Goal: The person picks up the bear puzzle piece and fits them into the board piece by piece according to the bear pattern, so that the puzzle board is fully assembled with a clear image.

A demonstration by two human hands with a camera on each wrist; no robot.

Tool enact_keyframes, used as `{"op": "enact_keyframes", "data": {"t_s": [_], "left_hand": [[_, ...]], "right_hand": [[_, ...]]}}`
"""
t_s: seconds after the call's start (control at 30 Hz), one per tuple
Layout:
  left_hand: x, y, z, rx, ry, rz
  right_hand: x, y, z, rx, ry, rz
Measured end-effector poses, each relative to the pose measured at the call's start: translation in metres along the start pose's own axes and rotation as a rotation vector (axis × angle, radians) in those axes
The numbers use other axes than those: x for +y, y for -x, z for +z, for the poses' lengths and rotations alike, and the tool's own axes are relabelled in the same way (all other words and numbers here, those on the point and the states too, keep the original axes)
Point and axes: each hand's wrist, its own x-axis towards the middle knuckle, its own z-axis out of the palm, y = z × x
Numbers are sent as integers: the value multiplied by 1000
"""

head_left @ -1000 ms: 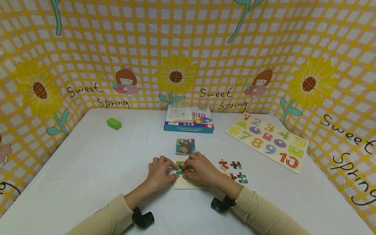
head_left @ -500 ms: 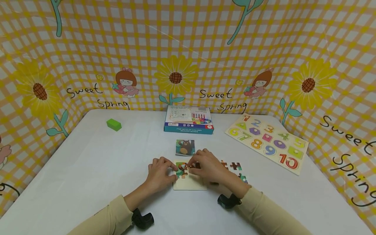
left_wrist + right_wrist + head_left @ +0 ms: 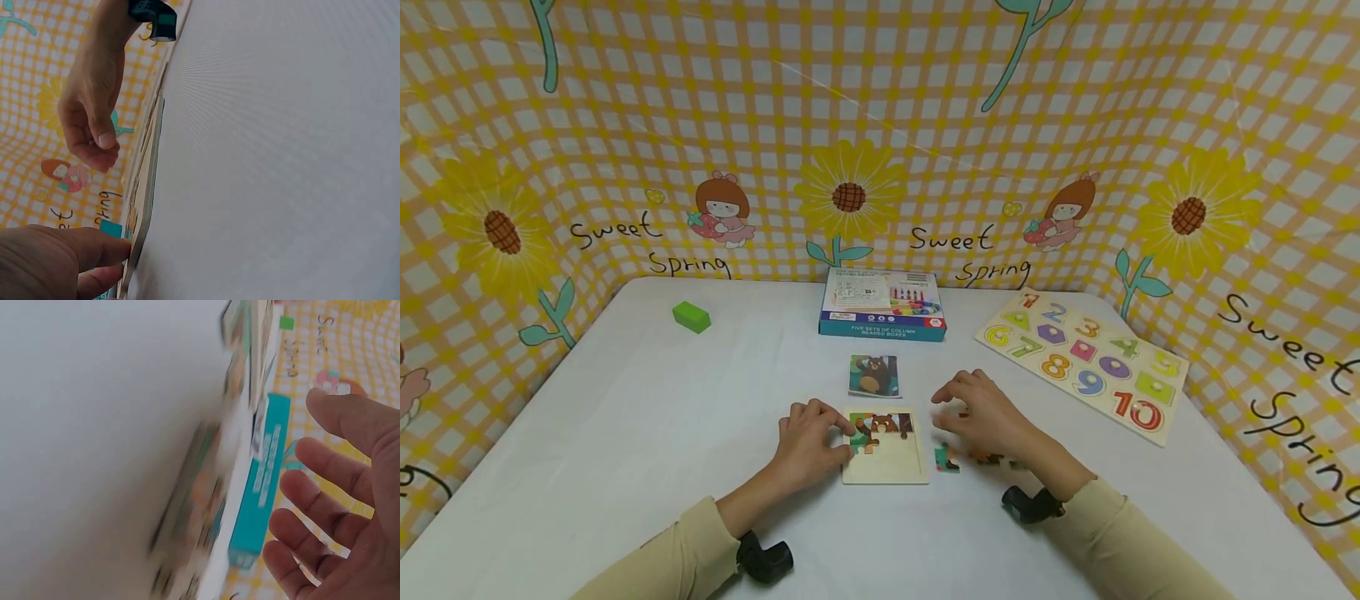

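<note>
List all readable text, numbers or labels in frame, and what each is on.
"Sweet Spring": on the backdrop, repeated along it.
"1 2 3 4 5 6 7 8 9 10": pieces on the number board.
"FIVE SETS OF COLUMN BEADED BOXES": front edge of the blue box, barely legible; its top print is too small to read.
Bear card, puzzle tray: no text.

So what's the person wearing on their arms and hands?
Both arms wear long cream-beige sleeves that end at the wrists. A small black device is strapped under each wrist. The left hand and right hand are bare: no gloves, and no rings or watch that I can make out.
</note>
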Motion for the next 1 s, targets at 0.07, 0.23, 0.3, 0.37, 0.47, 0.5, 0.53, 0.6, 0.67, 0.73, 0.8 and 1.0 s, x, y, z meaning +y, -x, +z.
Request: {"op": "enact_keyframes", "data": {"t_s": [0.07, 0.23, 0.3, 0.37, 0.47, 0.5, 0.53, 0.6, 0.67, 0.73, 0.8, 1.0], "left_hand": [[0, 0, 0, 0, -2, 1], [0, 1, 0, 2, 0, 4], [-1, 1, 0, 3, 2, 5], [-1, 0, 0, 5, -1, 5], [-1, 0, 1, 3, -2, 3], [-1, 0, 1, 2, -1, 2], [-1, -1, 1, 1, -1, 1], [-1, -1, 1, -1, 1, 0], [-1, -1, 0, -1, 0, 0], [0, 0, 0, 0, 1, 0], [0, 0, 0, 0, 1, 0], [0, 0, 0, -1, 6, -3]], "right_hand": [[7, 2, -2, -5, 0, 19], [21, 9, -6, -7, 18, 51], [26, 12, -7, -3, 20, 58], [31, 15, -9, 1, 22, 54], [38, 20, -10, 2, 30, 40], [40, 21, -10, 2, 36, 34], [42, 22, -10, 0, 39, 35], [45, 24, -10, -4, 41, 41], [47, 25, -10, -10, 38, 56], [49, 25, -11, -19, 30, 64], [51, 26, -11, -25, 28, 73], [56, 27, -11, -34, 19, 81]]}}
